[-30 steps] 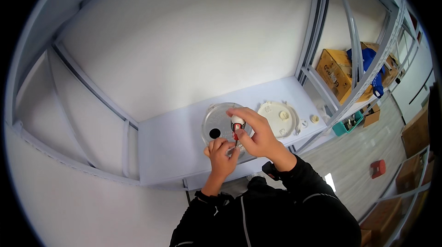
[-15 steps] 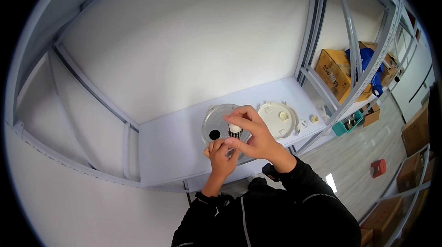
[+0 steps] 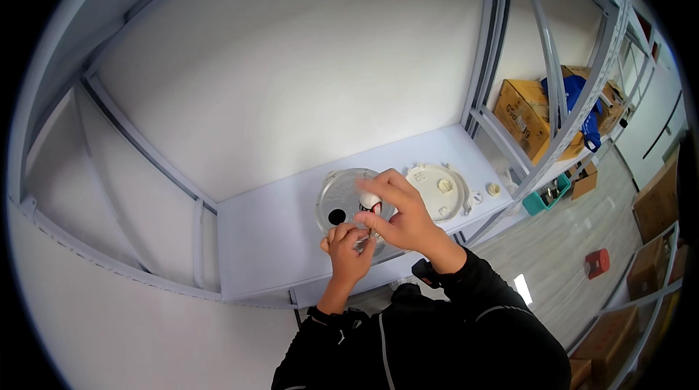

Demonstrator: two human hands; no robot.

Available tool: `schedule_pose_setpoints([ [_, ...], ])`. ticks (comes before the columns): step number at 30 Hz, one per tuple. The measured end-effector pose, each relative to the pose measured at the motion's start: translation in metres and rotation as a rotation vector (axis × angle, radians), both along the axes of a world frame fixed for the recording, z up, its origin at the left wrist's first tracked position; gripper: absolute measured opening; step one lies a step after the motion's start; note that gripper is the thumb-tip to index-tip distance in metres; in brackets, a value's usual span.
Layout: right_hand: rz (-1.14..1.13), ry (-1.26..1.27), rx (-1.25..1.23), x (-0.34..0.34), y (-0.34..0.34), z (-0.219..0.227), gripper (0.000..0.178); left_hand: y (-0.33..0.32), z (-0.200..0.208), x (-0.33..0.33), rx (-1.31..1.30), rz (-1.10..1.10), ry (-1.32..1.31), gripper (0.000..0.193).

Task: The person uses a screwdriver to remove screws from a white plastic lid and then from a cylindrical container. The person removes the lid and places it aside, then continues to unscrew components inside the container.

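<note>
Right hand (image 3: pixel 405 220) half-curled around 1 red-and-white tool (image 3: pixel 370 204); left hand (image 3: pixel 349 253) bunched, its hold apparently obscured. Off-axis twisting could slip the tool, scratching the clear disc (image 3: pixel 333 192).

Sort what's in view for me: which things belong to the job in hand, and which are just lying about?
Likely the job:
- red, white and black tool, at the right hand
- clear round piece, under both hands
- cream round piece, beside it

Apparently lying about:
- yellowish box
- blue cloth
- teal bin
- red object on the floor
</note>
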State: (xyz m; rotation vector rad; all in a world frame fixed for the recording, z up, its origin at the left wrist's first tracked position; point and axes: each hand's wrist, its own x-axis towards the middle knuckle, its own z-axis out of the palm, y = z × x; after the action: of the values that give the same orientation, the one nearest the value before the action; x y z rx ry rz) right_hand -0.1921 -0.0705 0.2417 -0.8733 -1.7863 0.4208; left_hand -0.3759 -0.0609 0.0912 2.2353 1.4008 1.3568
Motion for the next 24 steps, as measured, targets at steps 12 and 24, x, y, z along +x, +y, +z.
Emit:
schedule_pose_setpoints([
  [12, 0.040, 0.042, 0.088, -0.006, 0.002, 0.005, 0.056, 0.000, 0.003, 0.002, 0.019, 0.009, -0.022, 0.020],
  [24, -0.070, 0.120, 0.227, 0.000, 0.000, 0.007, 0.052, -0.001, 0.005, 0.004, -0.015, 0.026, -0.017, 0.014],
])
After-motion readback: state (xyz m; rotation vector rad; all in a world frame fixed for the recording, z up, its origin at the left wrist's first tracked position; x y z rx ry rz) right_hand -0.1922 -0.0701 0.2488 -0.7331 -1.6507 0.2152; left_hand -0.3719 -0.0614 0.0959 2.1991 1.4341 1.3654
